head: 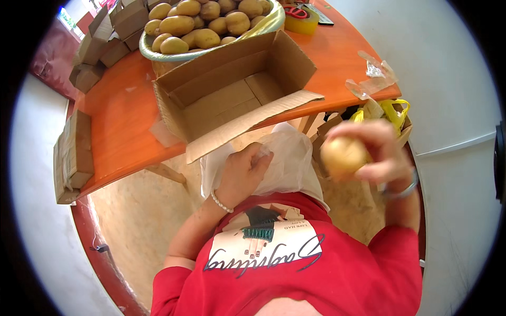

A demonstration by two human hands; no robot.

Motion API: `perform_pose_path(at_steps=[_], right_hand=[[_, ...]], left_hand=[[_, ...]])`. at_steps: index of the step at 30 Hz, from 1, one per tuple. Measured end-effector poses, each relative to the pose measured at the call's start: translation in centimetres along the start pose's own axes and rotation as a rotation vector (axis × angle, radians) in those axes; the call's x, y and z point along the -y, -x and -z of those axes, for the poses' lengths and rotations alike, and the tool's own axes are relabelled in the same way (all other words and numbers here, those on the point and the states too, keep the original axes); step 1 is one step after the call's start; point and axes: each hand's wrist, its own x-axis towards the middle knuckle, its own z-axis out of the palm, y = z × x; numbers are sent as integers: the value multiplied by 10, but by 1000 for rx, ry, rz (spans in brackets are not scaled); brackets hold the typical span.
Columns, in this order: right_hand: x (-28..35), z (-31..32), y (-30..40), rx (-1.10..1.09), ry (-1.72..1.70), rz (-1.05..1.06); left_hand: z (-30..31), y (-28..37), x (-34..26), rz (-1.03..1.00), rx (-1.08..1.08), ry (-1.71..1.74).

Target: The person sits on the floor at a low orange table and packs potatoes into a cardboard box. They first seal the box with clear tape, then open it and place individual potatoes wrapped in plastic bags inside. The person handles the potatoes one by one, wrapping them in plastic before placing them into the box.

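My right hand (379, 152), blurred by motion, grips a potato (343, 156) at the right, away from my body. In front of my lap, my left hand (247, 168) is closed on the gathered edge of a clear plastic bag (286, 162), which hangs over my pale trousers. Beyond that hand an open cardboard box (221, 94) rests at the table edge, its near flap folded out towards me; I see only bare cardboard inside. Right behind the box stands a round basin (148, 53) heaped with several potatoes (207, 38).
On the orange table (114, 126) lie red-handled scissors (295, 12), a roll of yellow tape (302, 23) and crumpled tape strips (375, 81). Cardboard boxes (91, 59) pile up at the far left; a taped box (73, 158) stands nearer. Yellow plastic bags (395, 112) are below the table's right end.
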Motion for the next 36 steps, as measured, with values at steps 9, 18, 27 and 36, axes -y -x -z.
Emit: perform_pose_path(at_steps=[9,18,27,36], right_hand=[[-122,-124,31,-627,-925,-363],[-112,-112,21,-745,-1161,63],[-92,-115,26,-725,-960,165],[-105,-132,36,-609,-1071,8]], left_hand=[[-11,11,-55,-245,512,-121],[6,35,-62,-588,86,-321],[-18,2,-79,-572,-63,-56],[-55,-3,-48,-143,197,608]])
